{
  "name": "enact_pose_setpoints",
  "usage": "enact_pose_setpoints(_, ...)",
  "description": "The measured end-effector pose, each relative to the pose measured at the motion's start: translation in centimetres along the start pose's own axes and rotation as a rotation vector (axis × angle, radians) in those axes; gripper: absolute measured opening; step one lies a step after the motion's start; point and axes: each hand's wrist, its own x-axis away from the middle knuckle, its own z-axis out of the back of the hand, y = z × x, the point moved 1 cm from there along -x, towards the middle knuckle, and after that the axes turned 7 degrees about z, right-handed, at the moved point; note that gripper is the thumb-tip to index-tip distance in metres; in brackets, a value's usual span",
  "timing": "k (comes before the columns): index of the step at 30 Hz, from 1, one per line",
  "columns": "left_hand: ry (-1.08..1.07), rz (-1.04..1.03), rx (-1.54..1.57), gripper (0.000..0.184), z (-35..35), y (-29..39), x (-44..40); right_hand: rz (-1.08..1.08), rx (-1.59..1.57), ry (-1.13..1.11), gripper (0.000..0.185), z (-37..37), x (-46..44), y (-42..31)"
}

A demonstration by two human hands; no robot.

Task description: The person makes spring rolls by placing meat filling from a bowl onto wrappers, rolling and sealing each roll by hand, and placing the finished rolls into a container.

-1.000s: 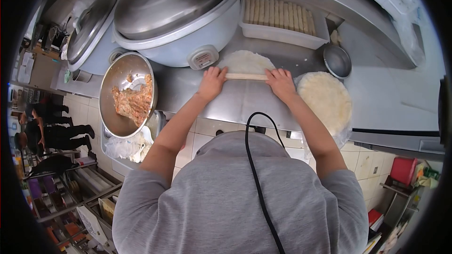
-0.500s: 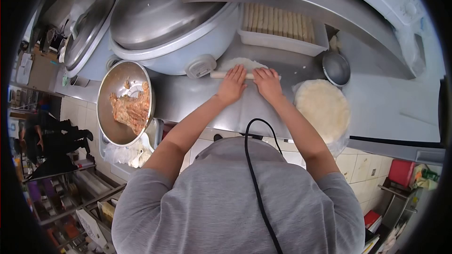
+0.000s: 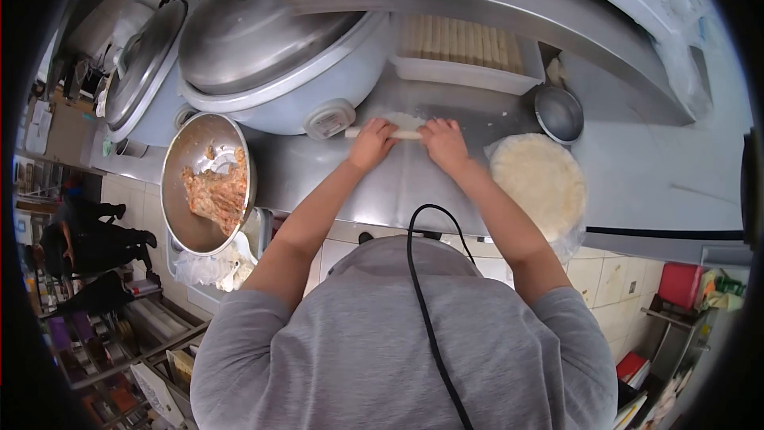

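Observation:
A long, thin pale wrapper roll (image 3: 407,134) lies crosswise on the steel counter, with a small flap of thin sheet (image 3: 407,121) still flat just beyond it. My left hand (image 3: 372,143) curls its fingers over the roll's left part, and the left tip sticks out past the hand. On the right part, my right hand (image 3: 443,143) rests with bent fingers gripping it. What is inside the roll is hidden. To the right sits a stack of round pale wrappers (image 3: 538,183) on plastic. A steel bowl (image 3: 177,207) on the left holds an orange-pink filling mix (image 3: 215,191).
Behind my hands stands a white tray (image 3: 469,76) of similar rolls in a row. Two large lidded cookers (image 3: 270,99) fill the back left. A small metal bowl (image 3: 559,115) is at the right, and a steel shelf (image 3: 477,12) overhangs the counter (image 3: 334,179).
Both hands have curled their fingers round the roll, where they lay flatter before. The sheet beyond the roll shows less now. The whole view has shifted slightly.

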Motion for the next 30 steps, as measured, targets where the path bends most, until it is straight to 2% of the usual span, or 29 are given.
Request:
enact_pose_setpoints(4, -0.050, -0.008, 0.006, 0.030, 0.7, 2.3, 4.8, 0.021, -0.119, -0.072, 0.024, 1.8, 4.2, -3.2)
enact_pose_setpoints(6, -0.057, -0.021, 0.016, 0.030, 0.9, 3.6, 6.7, 0.028, -0.195, -0.109, 0.027, 4.0, 5.4, -2.7)
enact_pose_setpoints(8, -0.052, -0.011, 0.016, 0.029, 1.3, 4.3, 7.5, -0.120, -0.161, -0.056, 0.028, 6.7, 6.4, -0.1)
enact_pose_setpoints(10, -0.042, 0.009, 0.006, 0.029, 1.3, 4.7, 7.7, -0.325, -0.257, 0.276, 0.039, 7.9, 7.8, 7.0)
enact_pose_setpoints(11, -0.031, 0.011, 0.003, 0.029, 1.3, 4.8, 7.7, -0.429, -0.154, 0.241, 0.055, 9.6, 8.8, 10.0)
enact_pose_setpoints(13, -0.021, 0.014, -0.001, 0.029, 1.3, 4.8, 7.8, -0.574, 0.224, 0.200, 0.070, 10.6, 11.3, 14.8)
enact_pose_setpoints(14, -0.024, 0.008, -0.003, 0.029, 1.2, 4.6, 7.8, -0.574, 0.224, 0.200, 0.070, 11.0, 12.3, 16.0)
enact_pose_setpoints(16, -0.025, 0.006, -0.007, 0.030, 1.2, 4.8, 7.8, -0.774, 0.255, -0.171, 0.081, 11.9, 13.4, 17.5)
enact_pose_setpoints(17, -0.031, 0.002, -0.007, 0.031, 1.2, 4.8, 7.9, -0.770, 0.251, -0.172, 0.081, 11.9, 13.5, 17.8)
enact_pose_setpoints(19, -0.034, 0.006, -0.011, 0.032, 1.5, 4.9, 7.8, -0.849, 0.195, -0.570, 0.079, 12.2, 13.2, 18.0)
enact_pose_setpoints(20, -0.057, 0.002, -0.030, 0.032, 1.7, 4.9, 7.8, -0.838, 0.193, -0.573, 0.079, 12.5, 13.0, 17.8)
enact_pose_setpoints(22, -0.078, 0.024, -0.058, 0.032, 2.5, 4.9, 7.9, -0.872, 0.128, -0.359, 0.073, 13.1, 12.1, 16.8)
enact_pose_setpoints(23, -0.044, 0.027, -0.083, 0.033, 3.1, 4.8, 8.1, -0.848, 0.118, -0.365, 0.073, 13.1, 11.6, 15.8)
enact_pose_setpoints(25, 0.006, 0.064, -0.119, 0.033, 4.3, 4.5, 8.3, -0.662, -0.171, 0.184, 0.056, 13.1, 9.8, 13.0)
enact_pose_setpoints(27, 0.023, 0.087, -0.146, 0.032, 4.7, 3.3, 9.0, -0.365, -0.546, 0.121, 0.043, 9.3, 6.9, 9.4)
enact_pose_setpoints(29, 0.038, 0.096, -0.165, 0.032, 4.6, 2.6, 9.6, -0.037, -0.474, -0.071, 0.040, 6.5, 3.6, 2.8)
enact_pose_setpoints(30, 0.032, 0.091, -0.175, 0.030, 4.5, 2.4, 9.7, 0.065, -0.444, -0.203, 0.048, 6.2, 2.0, -0.7)
